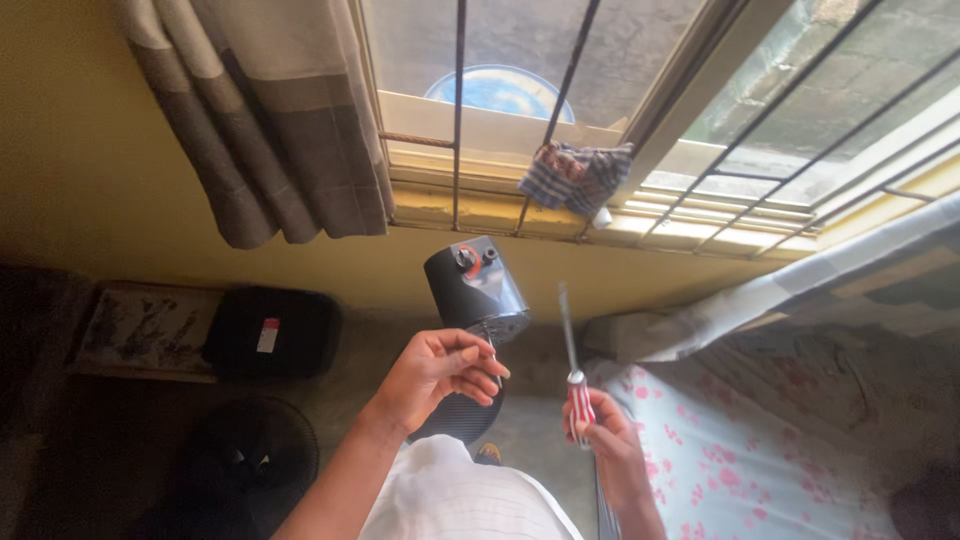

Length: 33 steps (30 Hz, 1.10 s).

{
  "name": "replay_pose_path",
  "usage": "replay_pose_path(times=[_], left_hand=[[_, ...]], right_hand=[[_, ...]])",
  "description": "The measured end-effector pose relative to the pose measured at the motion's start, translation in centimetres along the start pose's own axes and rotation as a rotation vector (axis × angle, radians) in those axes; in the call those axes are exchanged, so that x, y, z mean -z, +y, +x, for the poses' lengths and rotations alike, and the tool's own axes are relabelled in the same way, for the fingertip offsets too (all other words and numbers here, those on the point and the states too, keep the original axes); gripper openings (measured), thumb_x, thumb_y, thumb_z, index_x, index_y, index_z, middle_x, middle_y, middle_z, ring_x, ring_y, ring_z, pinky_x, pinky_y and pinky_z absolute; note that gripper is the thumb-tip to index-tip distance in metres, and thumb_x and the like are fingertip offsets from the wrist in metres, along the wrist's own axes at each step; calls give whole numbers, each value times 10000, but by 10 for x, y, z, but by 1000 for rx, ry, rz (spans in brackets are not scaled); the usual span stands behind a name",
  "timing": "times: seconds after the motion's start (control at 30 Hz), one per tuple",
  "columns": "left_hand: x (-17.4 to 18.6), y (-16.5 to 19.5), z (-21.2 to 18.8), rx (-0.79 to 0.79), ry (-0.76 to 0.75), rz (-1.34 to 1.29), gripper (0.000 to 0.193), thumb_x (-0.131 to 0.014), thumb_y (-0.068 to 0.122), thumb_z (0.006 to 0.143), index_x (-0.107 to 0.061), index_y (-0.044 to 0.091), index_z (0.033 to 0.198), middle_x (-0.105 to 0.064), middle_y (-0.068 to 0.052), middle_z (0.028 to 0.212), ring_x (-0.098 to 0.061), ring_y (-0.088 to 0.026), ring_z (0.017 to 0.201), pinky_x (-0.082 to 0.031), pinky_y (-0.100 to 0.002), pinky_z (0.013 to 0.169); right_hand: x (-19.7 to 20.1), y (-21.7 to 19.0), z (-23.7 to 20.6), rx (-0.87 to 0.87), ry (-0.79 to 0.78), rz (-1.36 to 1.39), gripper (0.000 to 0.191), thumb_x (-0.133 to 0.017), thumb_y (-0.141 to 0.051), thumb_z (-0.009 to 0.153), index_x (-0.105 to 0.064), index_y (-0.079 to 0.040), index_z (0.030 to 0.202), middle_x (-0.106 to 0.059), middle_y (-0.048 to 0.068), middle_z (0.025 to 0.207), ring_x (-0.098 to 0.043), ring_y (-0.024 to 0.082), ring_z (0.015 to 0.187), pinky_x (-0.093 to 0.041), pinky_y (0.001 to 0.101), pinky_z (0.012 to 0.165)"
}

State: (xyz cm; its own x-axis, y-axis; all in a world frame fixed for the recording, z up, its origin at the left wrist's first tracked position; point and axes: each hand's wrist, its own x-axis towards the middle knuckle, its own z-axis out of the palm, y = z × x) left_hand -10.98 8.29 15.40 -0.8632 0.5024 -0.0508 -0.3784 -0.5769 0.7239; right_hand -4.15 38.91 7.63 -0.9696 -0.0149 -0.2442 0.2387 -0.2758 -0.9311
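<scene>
A dark, rounded motor housing (476, 285) is held up in front of the window bars (458, 110) by the left hand (440, 368), apparently so that its end face with a red knob is turned toward the daylight and can be looked at. The left hand is curled partly shut beneath the housing, fingers folded around what seems to be a thin shaft under it; the exact grip is hidden by the fingers. A screwdriver (573, 360) with a red-and-white striped handle is gripped in the closed right hand (608, 440), its blade pointed upward just beside the housing, kept apart from it. Both forearms are raised from the lap, the left wrist bent back, the right wrist held straight. A checked cloth (575, 175) is draped over the window ledge, a curtain (260, 120) is hung at left, and a floral sheet (740, 470) is spread at right.
</scene>
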Motion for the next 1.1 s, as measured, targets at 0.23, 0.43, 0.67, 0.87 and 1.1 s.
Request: replay_pose_path(times=[0.23,0.43,0.67,0.87,1.1], left_hand=[[-23,-31,27,-72,40,-219,264,-563,151,1033,-645,-23,1213,-722,-233,1132,-742,-294,964,-607,-436,894],[-34,-50,27,-141,23,-375,218,-627,198,1024,-639,-4,1105,-723,-242,1187,-712,-335,1111,-557,-505,1061],[-18,-68,6,-171,101,-622,220,-762,144,941,-717,14,1113,-725,-108,1022,-693,-267,1048,-537,-450,1057],[-18,-72,-12,-155,114,-644,213,-783,139,899,-727,25,1070,-738,-106,980,-694,-255,1041,-541,-440,1070],[-22,-71,-17,-133,100,-664,206,-776,141,902,-724,20,1061,-743,-112,961,-703,-257,1029,-536,-435,1077]], right_hand=[[-5,21,-70,-66,-61,-103,204,-691,-177,904,-617,-23,1016,-586,13,754,-517,87,582,-381,251,492],[-18,8,-83,-65,-45,-241,227,-696,-220,905,-660,-28,1019,-564,-14,709,-496,52,550,-346,230,450],[-32,17,-90,-83,-43,-302,257,-696,-263,906,-675,-29,1012,-581,-13,690,-493,50,524,-334,230,433],[-39,23,-98,-62,-55,-322,271,-702,-278,915,-677,-21,999,-572,-17,675,-494,53,519,-334,229,433],[-39,23,-100,-49,-45,-363,270,-699,-272,913,-678,-22,1011,-584,-16,675,-498,51,524,-354,222,448]])
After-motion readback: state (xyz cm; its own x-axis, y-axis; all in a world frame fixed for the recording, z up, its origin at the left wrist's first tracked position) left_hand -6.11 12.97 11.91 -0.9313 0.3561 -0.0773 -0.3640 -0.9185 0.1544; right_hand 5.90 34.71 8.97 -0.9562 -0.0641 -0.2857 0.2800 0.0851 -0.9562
